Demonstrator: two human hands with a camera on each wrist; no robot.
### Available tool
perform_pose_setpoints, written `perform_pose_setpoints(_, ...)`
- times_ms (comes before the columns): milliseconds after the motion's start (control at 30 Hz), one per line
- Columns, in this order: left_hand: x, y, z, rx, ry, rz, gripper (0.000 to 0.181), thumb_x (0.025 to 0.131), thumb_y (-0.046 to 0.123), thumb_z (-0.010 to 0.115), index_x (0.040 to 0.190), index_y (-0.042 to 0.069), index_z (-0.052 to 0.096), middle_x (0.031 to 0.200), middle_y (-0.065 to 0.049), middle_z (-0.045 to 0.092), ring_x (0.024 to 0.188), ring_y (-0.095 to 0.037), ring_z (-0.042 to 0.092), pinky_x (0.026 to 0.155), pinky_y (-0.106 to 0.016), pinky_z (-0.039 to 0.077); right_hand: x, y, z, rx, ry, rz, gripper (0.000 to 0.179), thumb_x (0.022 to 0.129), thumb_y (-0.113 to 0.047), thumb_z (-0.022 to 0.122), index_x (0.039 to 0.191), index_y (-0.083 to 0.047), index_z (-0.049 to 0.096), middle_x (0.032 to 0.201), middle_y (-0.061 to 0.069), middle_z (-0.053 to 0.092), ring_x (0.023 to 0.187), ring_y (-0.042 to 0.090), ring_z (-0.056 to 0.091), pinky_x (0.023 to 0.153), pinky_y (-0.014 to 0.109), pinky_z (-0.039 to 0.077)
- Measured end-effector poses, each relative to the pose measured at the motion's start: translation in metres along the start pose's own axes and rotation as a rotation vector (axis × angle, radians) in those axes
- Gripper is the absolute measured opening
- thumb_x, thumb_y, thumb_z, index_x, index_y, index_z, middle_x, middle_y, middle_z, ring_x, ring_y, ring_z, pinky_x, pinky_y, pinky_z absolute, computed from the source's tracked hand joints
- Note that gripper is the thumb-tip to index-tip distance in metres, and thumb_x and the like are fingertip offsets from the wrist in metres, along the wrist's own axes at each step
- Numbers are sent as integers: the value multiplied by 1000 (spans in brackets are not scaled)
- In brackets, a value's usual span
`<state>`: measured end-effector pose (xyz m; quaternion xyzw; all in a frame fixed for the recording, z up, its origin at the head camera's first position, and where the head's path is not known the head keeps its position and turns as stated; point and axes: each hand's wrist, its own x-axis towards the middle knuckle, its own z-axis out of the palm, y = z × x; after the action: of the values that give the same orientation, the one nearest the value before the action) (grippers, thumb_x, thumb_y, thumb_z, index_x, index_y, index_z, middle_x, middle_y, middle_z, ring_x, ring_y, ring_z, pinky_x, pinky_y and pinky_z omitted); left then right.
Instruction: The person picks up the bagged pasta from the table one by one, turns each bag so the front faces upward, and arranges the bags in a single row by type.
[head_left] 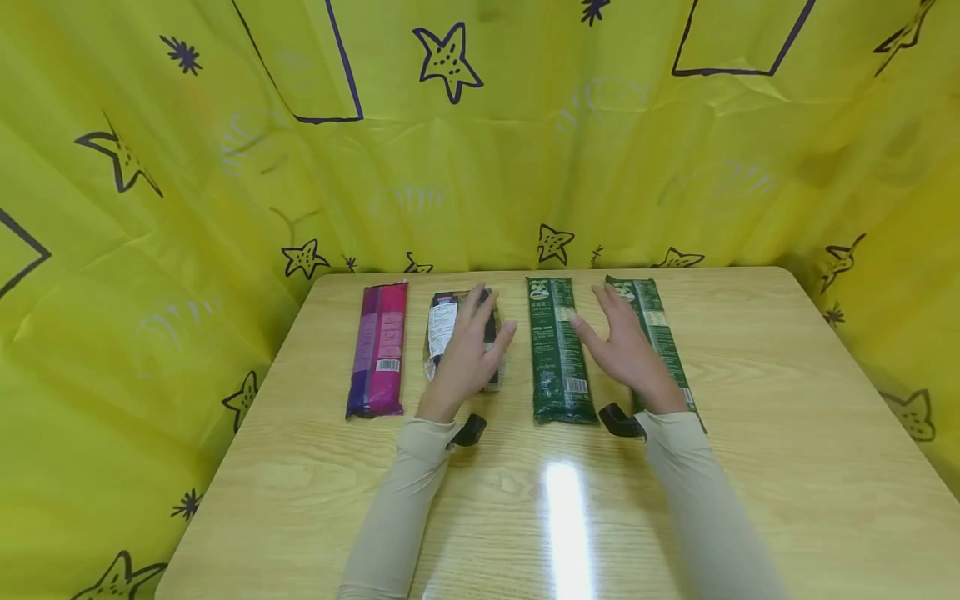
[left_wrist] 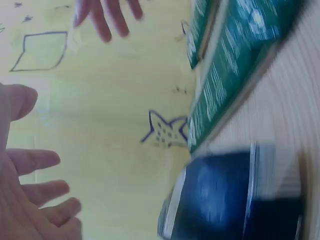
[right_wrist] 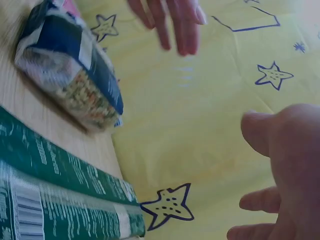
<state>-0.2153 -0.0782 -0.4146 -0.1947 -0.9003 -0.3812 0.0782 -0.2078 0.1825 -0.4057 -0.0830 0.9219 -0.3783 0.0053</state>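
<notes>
My left hand (head_left: pixel 471 357) hovers over a dark bag with a white label (head_left: pixel 442 323), fingers extended and holding nothing. In the right wrist view this bag (right_wrist: pixel 75 60) shows a clear end with small mixed grains or pasta inside. My right hand (head_left: pixel 628 350) is held above the rightmost green spaghetti packet (head_left: pixel 660 333), its fingers loose and straight, partly hiding it. Between the two hands lies another green spaghetti packet (head_left: pixel 557 358). A pink and purple packet (head_left: pixel 381 350) lies to the left of the dark bag. Both palms face inward, apart from each other.
All the packets lie in a row near the far edge of a light wooden table (head_left: pixel 780 400). A yellow curtain (head_left: pixel 495 167) with drawn stars hangs behind and at the sides. A bright light reflection falls on the table's near part.
</notes>
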Motion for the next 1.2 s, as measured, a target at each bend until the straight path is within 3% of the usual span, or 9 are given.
perform_pose_setpoints(133, 0, 3, 5, -163, -54, -74, 66, 108, 48, 46, 164, 18, 28, 175, -2, 15, 162, -32, 15, 125, -64, 27, 1, 0, -2, 107, -19, 41, 82, 106, -59, 41, 168, -17, 6, 175, 16, 2, 160, 46, 3, 125, 73, 10)
perform_pose_setpoints(300, 0, 5, 13, -275, -98, -129, 64, 108, 46, 46, 163, 18, 31, 173, -4, 22, 160, -33, 21, 126, -64, 24, 3, 2, -2, 263, -69, 103, 82, 105, -64, 39, 168, -23, 6, 176, 13, 5, 160, 46, 8, 124, 72, 17)
perform_pose_setpoints(533, 0, 6, 24, -452, -158, -264, 60, 109, 43, 48, 162, 18, 35, 167, -13, 37, 150, -37, 42, 120, -58, 39, 7, 10, 2, 424, -105, 171, 82, 105, -63, 38, 168, -21, 7, 176, 9, 4, 161, 41, 9, 126, 68, 19)
perform_pose_setpoints(700, 2, 4, 33, -567, -192, -347, 60, 109, 39, 48, 160, 9, 37, 166, -13, 39, 153, -35, 39, 124, -55, 35, 9, 16, 6, 563, -112, 212, 78, 109, -54, 37, 167, -13, 7, 176, 15, 4, 162, 40, 8, 129, 63, 16)
perform_pose_setpoints(900, 2, 4, 44, -611, -208, -418, 60, 109, 38, 49, 158, 4, 39, 165, -14, 39, 155, -36, 34, 127, -54, 31, 12, 23, 12, 735, -145, 295, 79, 109, -51, 37, 167, -10, 0, 175, 17, 0, 161, 43, 5, 130, 62, 14)
perform_pose_setpoints(1200, 1, 6, 56, -712, -242, -520, 65, 108, 34, 50, 160, 0, 30, 170, -15, 29, 158, -33, 26, 129, -50, 27, 12, 29, 18, 839, -234, 344, 83, 109, -54, 35, 166, -10, -5, 175, 16, -3, 162, 41, 1, 132, 58, 9)
